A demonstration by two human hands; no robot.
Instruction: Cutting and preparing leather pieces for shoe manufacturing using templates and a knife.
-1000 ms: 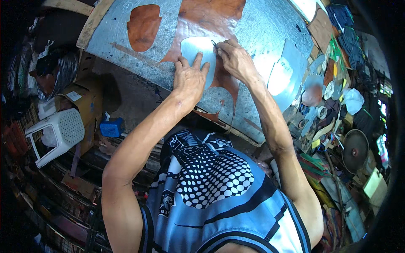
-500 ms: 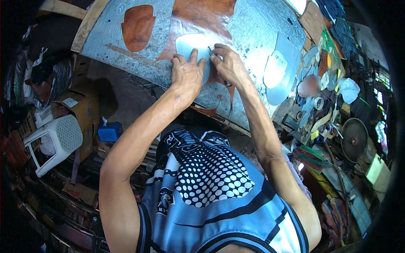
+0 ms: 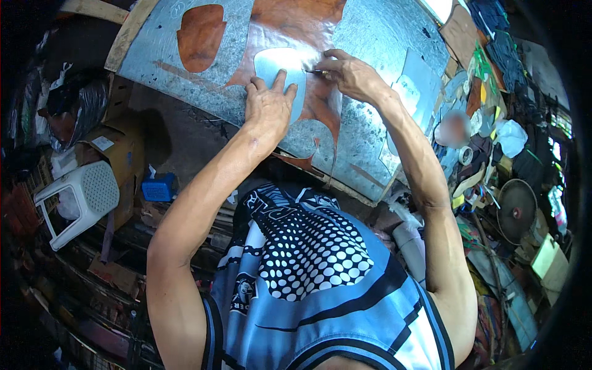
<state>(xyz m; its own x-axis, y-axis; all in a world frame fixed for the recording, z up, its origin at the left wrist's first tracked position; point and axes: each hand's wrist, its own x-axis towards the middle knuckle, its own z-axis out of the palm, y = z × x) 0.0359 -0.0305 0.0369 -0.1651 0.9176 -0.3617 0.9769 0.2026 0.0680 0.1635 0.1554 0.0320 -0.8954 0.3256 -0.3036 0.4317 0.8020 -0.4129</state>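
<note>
While the left hand (image 3: 269, 106) lies flat with its fingers spread on a small shiny metal template (image 3: 279, 65), the right hand (image 3: 350, 75) is pinched shut on a thin pointed tool (image 3: 316, 72) whose tip meets the template's right edge. That template rests on a large galvanised metal sheet (image 3: 382, 37), which slopes across the upper middle of the view and covers the desk beneath it. Rust-brown cut-out shapes (image 3: 198, 37) show through the sheet, 1 rounded patch at upper left and a wider branching one under both hands. Further pale metal pieces (image 3: 413, 92) lie on the sheet just right of the right hand.

Both forearms rise from the lower edge, above a blue, black and white dotted jersey (image 3: 314, 259). At left, a white plastic stool (image 3: 80, 200) lies tipped on the floor near a small blue box (image 3: 159, 188) and a brown cardboard box (image 3: 120, 151). At right, well apart from the hands, a crowded clutter of tools and scraps holds a round dark fan (image 3: 517, 211), a roll of tape (image 3: 465, 155) and a white cloth (image 3: 510, 137).
</note>
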